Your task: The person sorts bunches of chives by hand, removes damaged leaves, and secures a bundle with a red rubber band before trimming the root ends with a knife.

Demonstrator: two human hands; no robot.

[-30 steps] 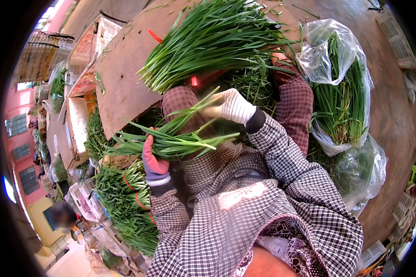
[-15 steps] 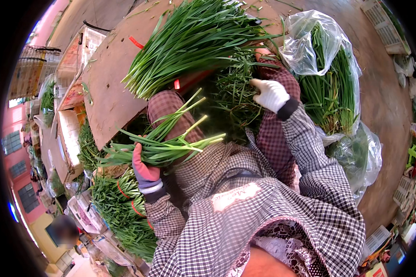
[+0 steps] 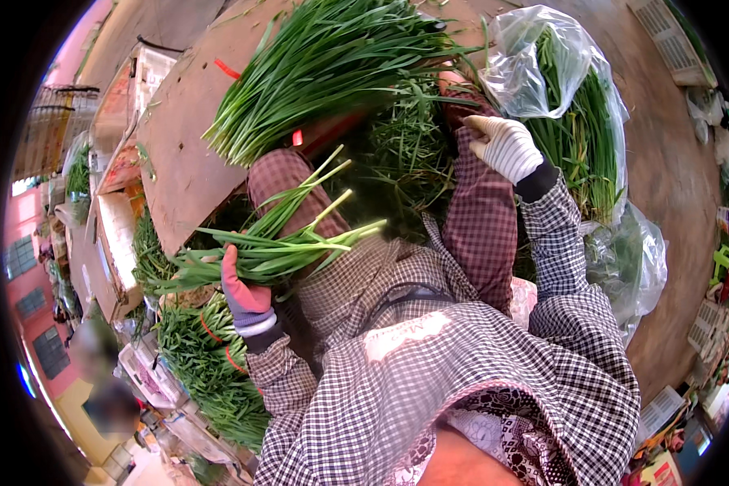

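A loose bunch of garlic chives (image 3: pixel 300 246) lies across my left hand (image 3: pixel 249 293), which wears a pink and grey glove and is closed round the leafy part. The pale cut ends point right over my lap. My right hand (image 3: pixel 510 150), in a white ribbed glove, hovers over my right knee near the bagged chives. Its fingers are bent together; anything between them is too small to make out. In front, a big heap of long chives (image 3: pixel 324 77) rests on a brown board (image 3: pixel 174 178). Loose leaf scraps (image 3: pixel 409 150) lie between my knees.
At the right stands a clear plastic bag (image 3: pixel 535 49) holding upright chives, with another plastic bag (image 3: pixel 636 259) nearer me. Left of my lap lie chive bundles (image 3: pixel 206 368) tied with red bands. Crates (image 3: pixel 150 77) stand beyond the board's left side.
My right hand has moved right and slightly away from me, from above the leaf scraps to over my right knee. My left hand still holds its bunch, shifted a little left.
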